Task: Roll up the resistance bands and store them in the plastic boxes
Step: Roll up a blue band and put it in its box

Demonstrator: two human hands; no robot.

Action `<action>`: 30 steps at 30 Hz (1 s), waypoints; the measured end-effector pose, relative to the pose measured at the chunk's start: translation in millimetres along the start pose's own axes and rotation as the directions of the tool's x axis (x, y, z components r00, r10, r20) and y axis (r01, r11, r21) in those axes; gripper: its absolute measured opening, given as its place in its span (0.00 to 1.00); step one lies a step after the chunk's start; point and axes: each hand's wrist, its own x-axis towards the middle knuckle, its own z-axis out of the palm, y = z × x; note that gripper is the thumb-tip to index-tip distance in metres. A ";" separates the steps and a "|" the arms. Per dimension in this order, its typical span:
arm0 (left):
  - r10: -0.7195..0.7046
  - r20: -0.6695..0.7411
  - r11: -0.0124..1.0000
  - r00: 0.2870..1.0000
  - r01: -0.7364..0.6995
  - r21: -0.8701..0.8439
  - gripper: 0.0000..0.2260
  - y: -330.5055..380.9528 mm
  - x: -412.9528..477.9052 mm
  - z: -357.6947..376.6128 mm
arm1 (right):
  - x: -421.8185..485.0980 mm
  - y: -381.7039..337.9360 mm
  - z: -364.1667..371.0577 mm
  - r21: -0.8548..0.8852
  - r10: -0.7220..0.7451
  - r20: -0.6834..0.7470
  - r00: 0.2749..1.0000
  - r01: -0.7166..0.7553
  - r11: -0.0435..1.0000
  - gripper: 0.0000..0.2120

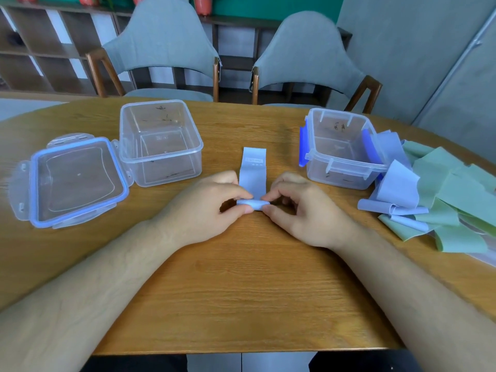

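Fingertips (246,196) of the left hand (209,210) and right hand (303,213) pinch the 2 ends of a small roll at the near end of the blue band (253,171). The band lies flat on the table (241,291) between the left box (126,149) and right box (346,162). Best to turn both ends evenly and tightly, so the roll runs straight and fits a box. The pile (442,189) waits beside the right box.

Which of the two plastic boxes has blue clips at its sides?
The right box, beside the loose bands. The left box has none; its lid lies beside it.
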 end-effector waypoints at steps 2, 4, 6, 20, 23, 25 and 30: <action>0.001 -0.006 1.000 1.000 -0.001 -0.026 0.08 0.7 -0.6 0.2 | -0.7 1.2 -0.9 0.008 0.001 0.012 1.000 -0.001 1.000 0.02; 0.004 -0.013 0.999 1.000 -0.004 -0.040 0.07 1.6 -0.1 -0.1 | -0.6 2.5 -1.2 0.011 0.003 0.016 1.000 -0.003 1.000 0.01; 0.009 -0.019 0.999 1.000 -0.009 -0.031 0.07 1.1 1.2 0.0 | -0.1 3.8 -1.0 0.001 0.004 0.010 1.000 -0.004 1.000 0.02; 0.003 0.000 0.996 1.000 -0.003 0.089 0.19 -6.2 3.0 3.6 | 3.3 7.3 2.5 -0.066 0.017 -0.073 0.997 -0.021 0.998 0.04; -0.001 -0.011 0.999 1.000 0.002 0.046 0.13 -5.2 6.4 4.0 | 5.6 8.6 4.9 -0.072 0.027 -0.096 0.995 -0.034 0.997 0.05; 0.007 -0.025 0.999 1.000 -0.006 0.046 0.07 -5.7 8.7 4.3 | 6.3 6.8 5.4 -0.069 0.029 -0.088 0.996 -0.035 0.997 0.09; -0.016 0.001 0.999 1.000 0.016 0.036 0.07 -5.5 9.6 5.1 | 7.4 3.9 5.7 -0.052 0.026 -0.064 0.998 -0.030 0.998 0.07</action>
